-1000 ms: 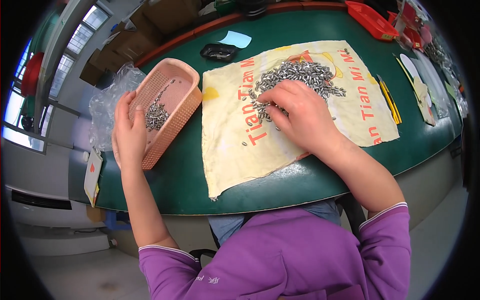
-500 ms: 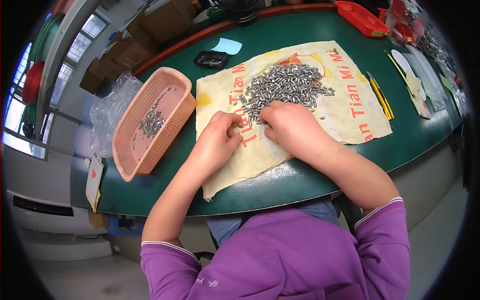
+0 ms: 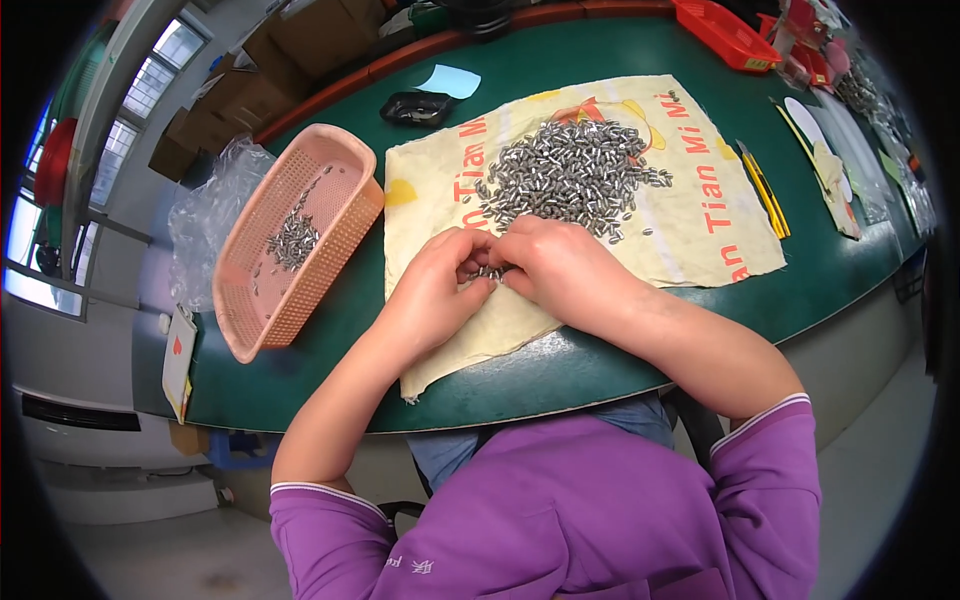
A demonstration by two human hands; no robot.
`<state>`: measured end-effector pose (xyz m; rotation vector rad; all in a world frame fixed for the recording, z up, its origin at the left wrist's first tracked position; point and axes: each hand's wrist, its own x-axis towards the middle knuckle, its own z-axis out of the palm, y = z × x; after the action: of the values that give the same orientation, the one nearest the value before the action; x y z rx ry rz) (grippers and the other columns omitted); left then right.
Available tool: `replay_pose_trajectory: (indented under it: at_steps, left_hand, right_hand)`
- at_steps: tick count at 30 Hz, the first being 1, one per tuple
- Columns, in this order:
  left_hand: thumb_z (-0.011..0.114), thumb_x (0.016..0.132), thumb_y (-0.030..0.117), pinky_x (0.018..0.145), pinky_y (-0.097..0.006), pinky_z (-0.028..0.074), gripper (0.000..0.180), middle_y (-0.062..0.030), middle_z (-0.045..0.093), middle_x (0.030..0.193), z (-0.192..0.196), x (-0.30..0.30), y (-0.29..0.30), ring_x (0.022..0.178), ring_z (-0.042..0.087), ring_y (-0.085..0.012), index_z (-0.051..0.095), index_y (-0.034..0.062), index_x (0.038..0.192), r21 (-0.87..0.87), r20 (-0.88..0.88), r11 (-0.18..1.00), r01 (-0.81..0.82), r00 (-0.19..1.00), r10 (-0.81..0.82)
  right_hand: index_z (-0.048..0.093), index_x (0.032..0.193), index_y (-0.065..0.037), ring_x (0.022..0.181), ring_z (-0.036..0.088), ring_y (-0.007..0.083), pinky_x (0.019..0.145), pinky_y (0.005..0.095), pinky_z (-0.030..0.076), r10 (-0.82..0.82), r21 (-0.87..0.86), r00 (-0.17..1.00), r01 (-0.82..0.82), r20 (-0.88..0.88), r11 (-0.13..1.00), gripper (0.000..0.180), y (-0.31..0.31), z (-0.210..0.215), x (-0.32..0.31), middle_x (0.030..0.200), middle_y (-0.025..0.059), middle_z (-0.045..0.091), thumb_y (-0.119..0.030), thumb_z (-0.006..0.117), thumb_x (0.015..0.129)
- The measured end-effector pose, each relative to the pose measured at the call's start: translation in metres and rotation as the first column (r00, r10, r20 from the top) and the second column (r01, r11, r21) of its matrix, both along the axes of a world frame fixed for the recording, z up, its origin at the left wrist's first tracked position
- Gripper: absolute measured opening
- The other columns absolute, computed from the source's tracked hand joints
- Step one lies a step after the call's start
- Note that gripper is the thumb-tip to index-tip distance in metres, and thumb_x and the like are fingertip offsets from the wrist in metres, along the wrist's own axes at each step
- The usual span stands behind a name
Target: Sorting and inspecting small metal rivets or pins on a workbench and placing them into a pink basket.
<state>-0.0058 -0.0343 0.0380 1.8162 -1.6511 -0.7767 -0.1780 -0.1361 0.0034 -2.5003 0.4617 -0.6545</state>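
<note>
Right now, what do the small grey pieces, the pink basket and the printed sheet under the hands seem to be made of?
Small grey pieces: probably metal, a dull silver sheen with bright glints.
Pink basket: likely moulded plastic, matt, with evenly perforated walls.
Printed sheet: seemingly a woven plastic sack cloth, cream, lying flat with a frayed corner; plain fabric is possible.
The left hand and right hand pinch a few pieces between them.
</note>
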Motion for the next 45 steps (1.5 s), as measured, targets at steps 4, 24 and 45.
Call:
replay_pose_trajectory:
  at_steps: [4, 24, 45]
  left_hand:
    - [0.074, 0.084, 0.005, 0.096, -0.037, 0.052, 0.038, -0.011, 0.06, 0.116, 0.005, 0.006, 0.02, 0.108, 0.061, -0.0261, 0.063, 0.005, 0.12, 0.024, 0.126, 0.999, 0.026, 0.992, -0.029]
    - [0.076, 0.082, 0.005, 0.108, -0.046, 0.043, 0.02, -0.0188, 0.054, 0.134, -0.023, 0.02, 0.028, 0.129, 0.05, -0.0383, 0.065, 0.007, 0.098, -0.233, 0.155, 0.959, 0.158, 0.98, -0.124]
    - [0.079, 0.078, 0.004, 0.111, -0.049, 0.039, 0.025, -0.0222, 0.048, 0.147, -0.021, 0.019, 0.03, 0.136, 0.046, -0.0427, 0.063, 0.0065, 0.098, -0.238, 0.163, 0.955, 0.178, 0.976, -0.141]
  right_hand:
    - [0.072, 0.1, -0.007, 0.094, 0.067, 0.0334, 0.082, 0.0445, 0.056, 0.043, 0.041, 0.996, -0.046, 0.073, 0.998, 0.018, 0.003, 0.006, 0.001, 0.096, 0.0103, 0.066, -0.008, 0.072, 0.083]
    - [0.068, 0.094, -0.005, 0.093, 0.063, 0.0337, 0.08, 0.0454, 0.053, 0.096, -0.002, 0.994, -0.097, -0.041, 0.995, 0.014, 0.005, 0.015, -0.003, 0.093, 0.0119, 0.061, -0.008, 0.072, 0.081]
    - [0.066, 0.092, -0.005, 0.089, 0.062, 0.033, 0.077, 0.0453, 0.053, 0.15, 0.083, 0.989, -0.149, -0.006, 0.985, 0.017, 0.014, 0.012, -0.003, 0.092, 0.0116, 0.059, -0.004, 0.072, 0.075]
